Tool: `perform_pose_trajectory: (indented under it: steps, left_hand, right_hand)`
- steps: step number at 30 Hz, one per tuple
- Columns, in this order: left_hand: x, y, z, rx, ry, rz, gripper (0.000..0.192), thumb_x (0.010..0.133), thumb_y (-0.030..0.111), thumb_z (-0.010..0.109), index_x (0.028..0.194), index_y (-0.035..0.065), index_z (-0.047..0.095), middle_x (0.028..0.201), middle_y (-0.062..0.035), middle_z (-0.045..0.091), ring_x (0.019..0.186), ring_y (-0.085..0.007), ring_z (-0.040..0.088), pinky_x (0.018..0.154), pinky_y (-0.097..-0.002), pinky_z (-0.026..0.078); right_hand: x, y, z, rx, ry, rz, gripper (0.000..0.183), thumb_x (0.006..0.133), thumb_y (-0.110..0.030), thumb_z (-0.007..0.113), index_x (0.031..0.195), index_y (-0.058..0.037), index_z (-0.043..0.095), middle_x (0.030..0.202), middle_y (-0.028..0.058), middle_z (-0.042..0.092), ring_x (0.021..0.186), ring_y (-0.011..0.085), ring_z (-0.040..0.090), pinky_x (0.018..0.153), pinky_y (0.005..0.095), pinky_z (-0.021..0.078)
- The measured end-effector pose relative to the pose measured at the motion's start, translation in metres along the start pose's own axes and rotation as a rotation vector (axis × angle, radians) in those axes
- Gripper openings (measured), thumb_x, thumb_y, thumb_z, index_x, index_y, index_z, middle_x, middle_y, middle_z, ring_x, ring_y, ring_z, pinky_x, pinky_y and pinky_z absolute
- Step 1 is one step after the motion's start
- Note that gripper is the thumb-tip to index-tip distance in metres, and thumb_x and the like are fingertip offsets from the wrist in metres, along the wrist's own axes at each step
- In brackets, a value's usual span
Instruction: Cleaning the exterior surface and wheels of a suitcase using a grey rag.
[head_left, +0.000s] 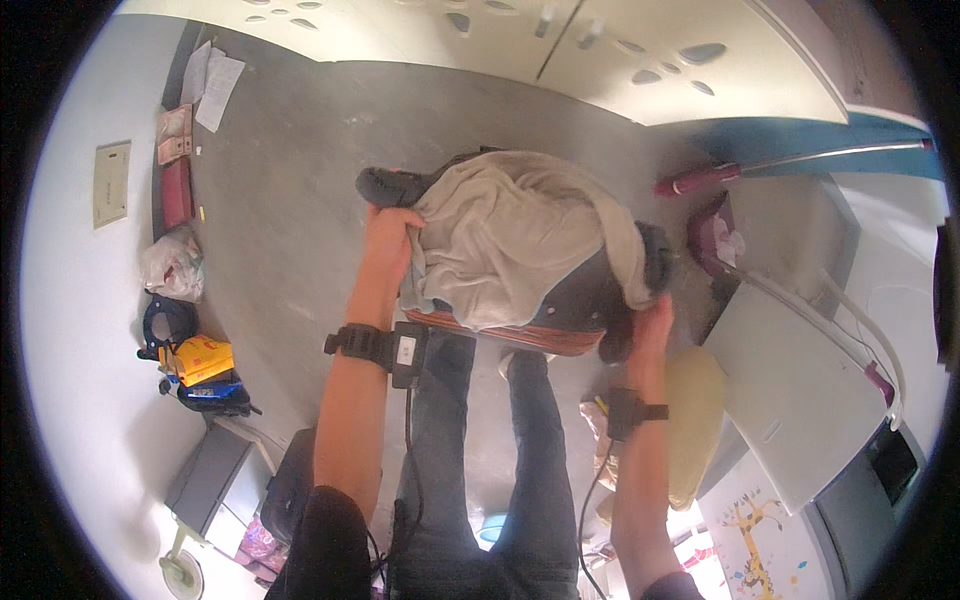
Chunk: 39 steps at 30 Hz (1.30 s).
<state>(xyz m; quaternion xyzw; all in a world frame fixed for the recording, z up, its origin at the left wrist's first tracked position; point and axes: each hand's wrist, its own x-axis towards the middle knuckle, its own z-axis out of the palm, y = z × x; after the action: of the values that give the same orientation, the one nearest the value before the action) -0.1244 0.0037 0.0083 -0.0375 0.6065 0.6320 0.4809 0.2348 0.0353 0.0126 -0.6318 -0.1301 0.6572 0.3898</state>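
A beige cloth (517, 232) lies in folds over a dark piece of furniture (581, 296) with black padded ends and a reddish-brown, wood-patterned edge; its exact kind is unclear. My left hand (390, 229) pinches the cloth's left edge, just below the upper left padded end (390, 187). On the other side, my right hand (652, 322) is blurred and closed at the cloth's lower right end, beside the dark padding. Both wrists wear black strapped devices with cables. The cloth hides most of the furniture's top.
Pale cabinet doors (600, 60) span the far side. Along the left wall are papers (217, 90), a plastic bag (176, 266) and a yellow packet (199, 360). At right lie a red-handled pole (701, 180), a white panel (795, 390) and a yellowish cushion-like item (694, 427).
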Motion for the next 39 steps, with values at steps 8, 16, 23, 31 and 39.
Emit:
perform_pose_trajectory:
  steps: [8, 16, 23, 31, 39]
  left_hand:
    - [0.009, -0.048, 0.07, 0.667, 0.292, 0.52, 0.038, 0.07, -0.001, 0.051, 0.108, -0.0031, 0.048, 0.099, -0.02, 0.057, 0.098, -0.0397, 0.052, 0.088, -0.0411, 0.04]
    - [0.0, -0.044, 0.049, 0.807, 0.445, 0.602, 0.043, 0.069, 0.0, 0.049, 0.112, -0.0066, 0.044, 0.105, -0.0265, 0.051, 0.102, -0.0454, 0.046, 0.088, -0.0477, 0.038]
    - [0.0, -0.038, 0.069, 0.785, 0.428, 0.567, 0.04, 0.069, -0.005, 0.045, 0.108, -0.0036, 0.049, 0.101, -0.0259, 0.054, 0.096, -0.0478, 0.048, 0.087, -0.0455, 0.04]
    - [0.011, -0.028, 0.049, 0.914, 0.44, 0.473, 0.033, 0.07, 0.003, 0.052, 0.101, -0.0086, 0.047, 0.102, -0.0278, 0.051, 0.101, -0.0456, 0.046, 0.091, -0.0483, 0.037]
    - [-0.04, -0.072, 0.056, 1.443, 0.379, 0.572, 0.029, 0.074, 0.013, 0.052, 0.088, -0.0107, 0.045, 0.09, -0.0269, 0.047, 0.089, -0.0423, 0.046, 0.082, -0.0481, 0.039]
  right_hand:
    - [0.077, -0.034, -0.058, -0.42, 0.03, -0.13, 0.04, 0.093, -0.029, 0.045, 0.121, -0.0009, 0.051, 0.121, 0.0119, 0.055, 0.106, 0.0233, 0.055, 0.095, 0.0371, 0.0392]
    - [-0.055, -0.056, 0.111, -1.496, 0.246, -1.163, 0.034, 0.088, -0.016, 0.051, 0.119, -0.0016, 0.049, 0.125, 0.02, 0.048, 0.117, 0.0347, 0.042, 0.101, 0.0453, 0.0281]
    - [0.012, 0.01, 0.173, -1.725, -0.096, -1.197, 0.041, 0.09, -0.033, 0.045, 0.12, -0.0048, 0.05, 0.123, 0.0143, 0.048, 0.12, 0.0326, 0.038, 0.106, 0.0517, 0.0161]
    - [0.013, 0.023, 0.191, -1.768, -0.128, -1.191, 0.037, 0.09, -0.036, 0.045, 0.107, -0.0042, 0.053, 0.102, 0.0125, 0.051, 0.104, 0.0313, 0.045, 0.104, 0.0532, 0.0181]
    - [0.016, 0.019, 0.152, -1.775, -0.121, -1.154, 0.036, 0.09, -0.036, 0.045, 0.104, -0.0038, 0.053, 0.101, 0.0138, 0.051, 0.103, 0.0333, 0.045, 0.105, 0.0533, 0.0173]
